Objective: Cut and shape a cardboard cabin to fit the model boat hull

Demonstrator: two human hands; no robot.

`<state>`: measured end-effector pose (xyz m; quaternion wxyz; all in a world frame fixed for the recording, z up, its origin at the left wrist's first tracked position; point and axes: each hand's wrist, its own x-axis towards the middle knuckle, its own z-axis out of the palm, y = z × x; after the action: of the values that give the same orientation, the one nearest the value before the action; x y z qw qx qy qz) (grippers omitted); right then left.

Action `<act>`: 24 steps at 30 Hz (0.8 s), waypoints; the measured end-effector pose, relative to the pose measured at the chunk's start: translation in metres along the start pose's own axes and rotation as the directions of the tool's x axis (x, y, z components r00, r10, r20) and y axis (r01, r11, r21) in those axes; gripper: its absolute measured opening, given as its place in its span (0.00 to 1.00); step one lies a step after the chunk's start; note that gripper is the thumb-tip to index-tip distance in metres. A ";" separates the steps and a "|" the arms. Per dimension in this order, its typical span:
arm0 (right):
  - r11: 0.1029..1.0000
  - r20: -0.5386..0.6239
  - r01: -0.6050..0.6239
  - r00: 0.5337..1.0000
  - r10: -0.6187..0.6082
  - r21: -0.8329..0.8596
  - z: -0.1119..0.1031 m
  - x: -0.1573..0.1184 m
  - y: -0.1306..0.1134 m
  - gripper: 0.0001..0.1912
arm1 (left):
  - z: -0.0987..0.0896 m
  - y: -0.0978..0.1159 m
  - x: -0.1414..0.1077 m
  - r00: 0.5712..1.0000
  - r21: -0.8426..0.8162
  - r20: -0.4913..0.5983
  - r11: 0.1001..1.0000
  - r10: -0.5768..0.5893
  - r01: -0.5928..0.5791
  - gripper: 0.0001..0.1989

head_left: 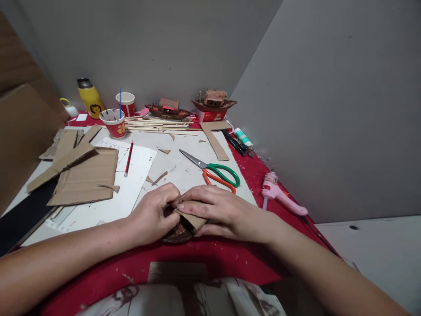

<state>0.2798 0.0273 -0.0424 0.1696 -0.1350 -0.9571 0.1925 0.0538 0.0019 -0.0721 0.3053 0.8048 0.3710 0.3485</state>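
A folded piece of brown cardboard (194, 219) sits over a dark brown, boat-like base (177, 235) near the table's front edge. My right hand (220, 210) is closed around the cardboard from the right, fingers along its top and thumb side below. My left hand (158, 210) is curled at the left end, its thumb and fingers pinched near the cardboard's edge; what lies between them is hidden. Just beyond my right hand lie scissors (222, 171) with one green and one orange handle, blades pointing left and away.
Cardboard pieces (85, 180) and a red pencil (129, 159) lie left on paper. Behind are wooden sticks (154, 124), a paper cup (113, 129), a yellow bottle (90, 98) and two model boats (171, 109). A pink glue gun (283, 197) rests at right; grey walls enclose the table.
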 end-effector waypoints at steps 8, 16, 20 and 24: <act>0.999 -0.078 0.014 0.997 -0.018 -0.045 0.009 -0.017 -0.007 0.20 | -0.004 0.008 -0.003 0.958 0.007 0.109 0.964 -0.267 0.267 0.27; 0.993 -0.041 -0.059 0.998 0.055 -0.100 0.016 -0.032 -0.005 0.25 | 0.005 0.006 -0.002 0.914 -0.066 0.223 0.930 -0.338 0.360 0.16; 0.995 0.001 -0.098 0.995 0.098 -0.028 0.011 -0.029 -0.006 0.27 | 0.007 0.007 0.002 0.914 -0.011 0.194 0.930 -0.357 0.366 0.09; 0.990 0.013 -0.131 0.991 0.131 0.054 0.009 -0.021 -0.005 0.29 | 0.005 0.007 0.008 0.921 0.020 0.198 0.941 -0.336 0.339 0.03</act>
<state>0.2940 0.0130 -0.0537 0.1558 -0.1920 -0.9412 0.2302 0.0646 0.0030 -0.0670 0.4021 0.7574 0.4690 0.2112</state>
